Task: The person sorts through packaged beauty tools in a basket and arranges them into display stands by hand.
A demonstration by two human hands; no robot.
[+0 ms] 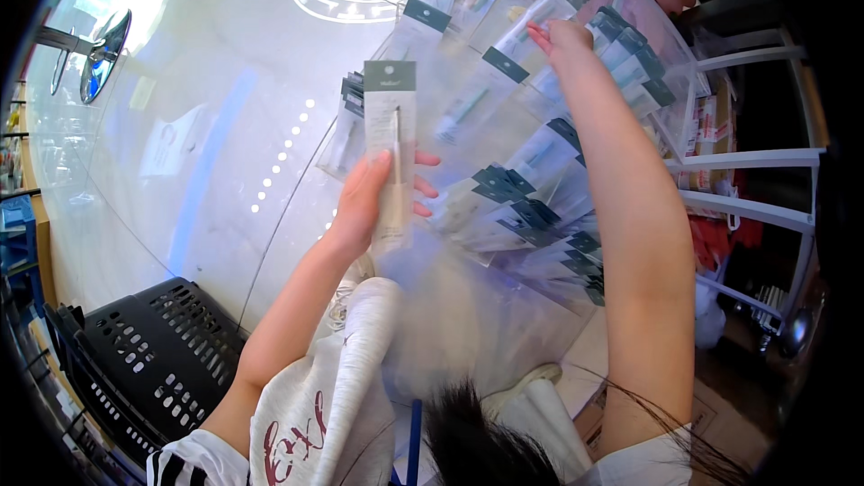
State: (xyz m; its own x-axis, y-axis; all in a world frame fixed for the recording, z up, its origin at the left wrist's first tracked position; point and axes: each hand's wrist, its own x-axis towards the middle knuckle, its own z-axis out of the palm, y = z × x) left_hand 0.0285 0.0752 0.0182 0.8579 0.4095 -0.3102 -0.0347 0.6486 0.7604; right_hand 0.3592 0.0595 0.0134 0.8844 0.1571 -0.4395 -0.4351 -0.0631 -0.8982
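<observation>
My left hand [368, 192] holds a slim clear packet [390, 216] with a dark green header card; a thin brush-like tool shows inside it. The packet stands upright in view, thumb in front, fingers behind. My right hand [563, 39] reaches out over similar packets at the upper right, its fingertips at a packet with a thin tool [533, 23]; whether it grips that packet I cannot tell. Stacks of green-topped packets [520, 219] lie spread on clear plastic sheeting [472, 310] between my arms. More such packets [628, 57] lie beside my right wrist.
A black perforated plastic basket [169, 351] stands at the lower left on the glossy tiled floor [223, 169]. White rack bars [749, 160] and cardboard boxes are at the right. A round chrome stand base [106, 57] is at the upper left. Shelves line the left edge.
</observation>
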